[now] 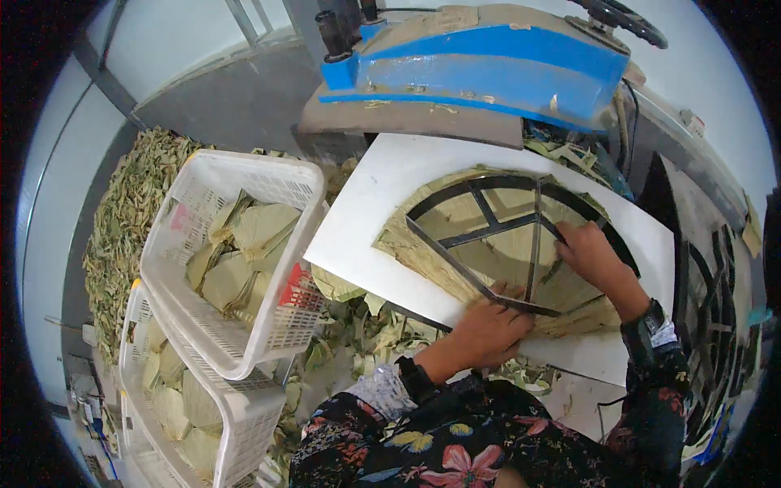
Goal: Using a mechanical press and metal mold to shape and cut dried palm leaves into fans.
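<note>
A black metal cutting frame point(533, 252), fan-shaped with inner bars, lies on a stack of large dry green leaves point(447, 259). The stack rests on a white board point(366, 195). My right hand point(594, 256) is closed around an inner bar on the frame's right side. At the near edge, my left hand point(488, 332) has its fingers curled at the frame's rim, with fingertips reaching the leaves inside. Part of the left fingers is hidden by the rim.
Beyond the board stands a blue press machine point(488, 69) with a handwheel point(626, 20). To the left, white plastic baskets point(236, 167) are stacked, holding cut leaves point(244, 252). A heap of leaf scraps point(134, 220) lies behind them. More metal frames point(716, 285) lean at right.
</note>
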### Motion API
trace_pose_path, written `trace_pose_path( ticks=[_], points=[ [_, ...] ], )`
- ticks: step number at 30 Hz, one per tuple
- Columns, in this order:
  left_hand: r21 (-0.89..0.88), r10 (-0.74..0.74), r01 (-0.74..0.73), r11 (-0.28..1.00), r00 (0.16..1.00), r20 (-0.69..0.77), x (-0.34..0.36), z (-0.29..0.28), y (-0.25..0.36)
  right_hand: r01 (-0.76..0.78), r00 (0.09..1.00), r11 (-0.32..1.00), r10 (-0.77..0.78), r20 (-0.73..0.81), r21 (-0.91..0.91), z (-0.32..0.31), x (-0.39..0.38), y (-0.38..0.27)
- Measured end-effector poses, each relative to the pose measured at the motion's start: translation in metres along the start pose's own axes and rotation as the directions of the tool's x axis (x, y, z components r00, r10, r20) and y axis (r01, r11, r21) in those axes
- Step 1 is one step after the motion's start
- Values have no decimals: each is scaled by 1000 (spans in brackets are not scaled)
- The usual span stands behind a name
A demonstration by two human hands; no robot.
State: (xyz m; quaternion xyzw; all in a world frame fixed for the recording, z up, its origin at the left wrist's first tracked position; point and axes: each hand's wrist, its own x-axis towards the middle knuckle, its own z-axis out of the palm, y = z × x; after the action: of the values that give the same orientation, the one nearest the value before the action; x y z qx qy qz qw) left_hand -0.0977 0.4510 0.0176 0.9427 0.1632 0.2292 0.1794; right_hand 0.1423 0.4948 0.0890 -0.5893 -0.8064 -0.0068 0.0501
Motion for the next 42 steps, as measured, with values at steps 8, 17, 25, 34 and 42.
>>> trace_pose_path(
  ticks=[8, 17, 25, 34, 42],
  points=[
    [177, 37, -21, 984, 995, -90, -17, 3, 6, -93, 995, 995, 91, 35, 45, 5, 3, 2],
    [265, 32, -17, 964, 998, -53, -7, -5, 15, -65, 990, 995, 55, -128, -78, 41, -6, 7],
    [106, 388, -391, 914, 920, 49, -11, -75, -52, -23, 951, 996, -3, -310, -81, 19, -16, -9],
    [-8, -216, 420, 907, 448, -867, 92, -297, -318, -173, 952, 980, 191, -240, 93, 32, -77, -144],
    [-685, -642, 135, 716, 512, -571, 142, -330, -357, -186, 955, 980, 199, -219, 77, 38, -76, -142]
  ],
)
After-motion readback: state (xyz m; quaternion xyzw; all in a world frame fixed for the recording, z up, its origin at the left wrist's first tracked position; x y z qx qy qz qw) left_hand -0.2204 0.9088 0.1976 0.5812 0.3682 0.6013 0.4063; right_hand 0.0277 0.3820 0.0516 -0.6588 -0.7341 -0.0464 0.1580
